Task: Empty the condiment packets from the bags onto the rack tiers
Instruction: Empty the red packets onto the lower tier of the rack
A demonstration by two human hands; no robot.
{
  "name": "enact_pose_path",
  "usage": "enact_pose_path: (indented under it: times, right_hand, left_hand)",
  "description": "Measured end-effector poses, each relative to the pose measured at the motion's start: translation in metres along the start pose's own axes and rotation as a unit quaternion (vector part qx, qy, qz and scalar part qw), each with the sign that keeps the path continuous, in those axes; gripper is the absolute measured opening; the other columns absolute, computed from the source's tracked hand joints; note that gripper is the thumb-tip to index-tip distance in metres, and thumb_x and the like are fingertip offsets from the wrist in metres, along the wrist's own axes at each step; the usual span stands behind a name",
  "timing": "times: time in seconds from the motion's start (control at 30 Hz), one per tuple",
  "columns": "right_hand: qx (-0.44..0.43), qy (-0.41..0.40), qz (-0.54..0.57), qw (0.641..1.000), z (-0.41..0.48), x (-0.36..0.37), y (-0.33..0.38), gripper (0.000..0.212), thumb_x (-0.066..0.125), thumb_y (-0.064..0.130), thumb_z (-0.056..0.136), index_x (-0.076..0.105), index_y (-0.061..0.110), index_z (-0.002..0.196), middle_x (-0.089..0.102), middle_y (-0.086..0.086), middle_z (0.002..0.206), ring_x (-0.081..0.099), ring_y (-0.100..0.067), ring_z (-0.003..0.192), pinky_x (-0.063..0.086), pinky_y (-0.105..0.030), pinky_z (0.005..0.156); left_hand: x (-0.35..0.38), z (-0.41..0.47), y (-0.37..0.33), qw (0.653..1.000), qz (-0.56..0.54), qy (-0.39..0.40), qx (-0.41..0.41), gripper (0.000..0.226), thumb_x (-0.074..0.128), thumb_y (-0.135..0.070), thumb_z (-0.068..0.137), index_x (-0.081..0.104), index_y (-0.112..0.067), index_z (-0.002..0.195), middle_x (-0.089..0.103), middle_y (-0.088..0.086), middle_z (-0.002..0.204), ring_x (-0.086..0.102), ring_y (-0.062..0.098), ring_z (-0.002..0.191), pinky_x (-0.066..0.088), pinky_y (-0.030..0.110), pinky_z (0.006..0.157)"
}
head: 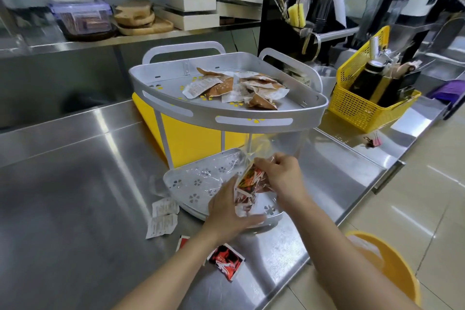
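A silver two-tier corner rack stands on the steel counter. Its top tier (251, 118) holds a heap of brown-and-white condiment packets (241, 88). Over the lower tier (181, 184), both hands grip a clear plastic bag (251, 184) filled with red, black and white packets. My left hand (226, 211) clasps the bag's lower side and my right hand (281, 173) pinches its upper end. An empty clear bag (201, 173) lies on the lower tier. Loose white packets (163, 216) and red-black packets (226, 259) lie on the counter just in front of the rack.
A yellow board (191, 138) stands behind the rack. A yellow mesh basket (364, 98) of bottles sits at the right, with binder clips (372, 142) near it. A yellow bucket (387, 264) is on the floor past the counter edge. Boxes and boards fill the back shelf.
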State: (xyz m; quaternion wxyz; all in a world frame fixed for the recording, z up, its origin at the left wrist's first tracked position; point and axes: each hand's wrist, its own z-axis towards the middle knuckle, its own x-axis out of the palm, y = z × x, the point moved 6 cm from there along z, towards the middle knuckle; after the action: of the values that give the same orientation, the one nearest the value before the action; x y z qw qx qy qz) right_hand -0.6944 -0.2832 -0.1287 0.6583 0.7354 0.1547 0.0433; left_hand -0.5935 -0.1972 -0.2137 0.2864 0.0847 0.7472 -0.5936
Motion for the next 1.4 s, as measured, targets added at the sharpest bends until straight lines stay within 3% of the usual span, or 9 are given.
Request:
enact_pose_path:
  times: [0.17,0.3,0.5,0.63,0.77,0.9,1.0,1.23,1.4]
  right_hand:
    - [-0.018,0.017,-0.120,0.992,0.001,0.015,-0.001,0.034,0.063,0.027,0.082,0.049,0.009,0.057,0.049,-0.010,0.048,0.052,-0.027,0.045,0.049,-0.039,0.052]
    - [0.014,0.117,-0.098,0.988,-0.011,0.033,0.007,0.051,0.047,0.032,0.092,0.058,0.001,0.053,0.058,-0.016,0.048,0.050,-0.024,0.037,0.042,-0.022,0.039]
    - [-0.160,0.072,-0.107,0.979,-0.001,0.022,0.026,0.008,0.058,0.018,0.088,0.064,0.013,0.087,0.063,-0.003,0.080,0.056,-0.016,0.067,0.044,-0.020,0.063]
    - [-0.181,0.110,-0.149,0.966,0.019,0.019,0.013,0.077,0.071,-0.002,0.073,0.035,0.022,0.137,0.044,0.001,0.130,0.043,-0.013,0.117,0.038,-0.011,0.078]
    - [-0.037,0.210,0.003,0.977,0.029,0.022,-0.012,0.112,0.080,0.001,0.063,0.012,0.029,0.146,0.022,0.000,0.154,0.022,-0.018,0.140,0.031,-0.040,0.110]
    - [0.034,0.239,-0.020,0.970,0.031,0.022,-0.034,0.079,0.075,-0.002,0.069,0.035,0.012,0.136,0.053,0.003,0.117,0.048,-0.018,0.111,0.037,-0.038,0.100]
    - [-0.006,0.205,-0.015,0.979,0.033,0.022,-0.037,0.019,0.071,-0.006,0.071,0.063,0.007,0.082,0.065,0.000,0.078,0.061,-0.017,0.079,0.048,-0.025,0.078]
    - [-0.093,0.094,0.014,0.991,0.041,0.017,-0.028,0.024,0.066,-0.007,0.077,0.058,0.011,0.064,0.063,0.010,0.051,0.055,0.005,0.047,0.046,-0.012,0.051]
    - [-0.092,0.073,0.062,0.991,0.044,0.018,-0.030,0.026,0.064,-0.009,0.077,0.061,0.013,0.064,0.065,0.010,0.051,0.060,0.002,0.053,0.051,-0.013,0.057]
  left_hand:
    - [-0.021,-0.019,-0.043,0.970,0.047,-0.178,0.156,0.079,0.070,-0.039,0.067,0.034,-0.027,0.136,0.047,-0.011,0.132,0.045,0.012,0.123,0.037,0.035,0.104]
    - [-0.039,-0.020,-0.042,0.969,-0.082,-0.215,0.085,0.026,0.056,-0.007,0.083,0.064,-0.028,0.096,0.066,-0.006,0.096,0.062,0.011,0.091,0.047,0.026,0.077]
    - [-0.075,-0.012,-0.024,0.952,-0.250,-0.177,0.017,0.015,0.059,-0.029,0.087,0.072,-0.024,0.081,0.073,-0.011,0.069,0.067,0.000,0.066,0.049,0.020,0.066]
    - [-0.095,0.000,-0.012,0.957,-0.284,-0.059,0.025,0.037,0.075,-0.033,0.071,0.071,-0.010,0.099,0.073,0.010,0.095,0.067,0.018,0.081,0.052,0.023,0.072]
    - [-0.105,0.005,-0.009,0.943,-0.323,0.075,0.016,0.056,0.088,-0.049,0.040,0.075,-0.015,0.083,0.074,0.002,0.077,0.069,0.014,0.070,0.054,0.022,0.064]
    - [-0.121,0.004,-0.005,0.919,-0.380,0.105,0.014,0.054,0.091,-0.040,0.037,0.074,-0.015,0.082,0.073,0.005,0.076,0.068,0.018,0.071,0.056,0.027,0.063]
    - [-0.133,0.005,-0.001,0.933,-0.357,0.038,0.010,0.054,0.090,-0.042,0.035,0.073,-0.023,0.082,0.073,0.001,0.081,0.068,0.016,0.074,0.054,0.025,0.065]
    - [-0.178,-0.002,-0.007,0.934,-0.214,-0.279,0.068,0.023,0.063,-0.008,0.082,0.069,-0.022,0.066,0.070,-0.017,0.061,0.062,-0.002,0.069,0.044,0.013,0.075]
    - [-0.191,0.009,-0.032,0.953,-0.144,-0.258,0.063,0.023,0.068,-0.002,0.078,0.054,-0.013,0.091,0.057,-0.002,0.082,0.056,0.004,0.077,0.043,0.009,0.067]
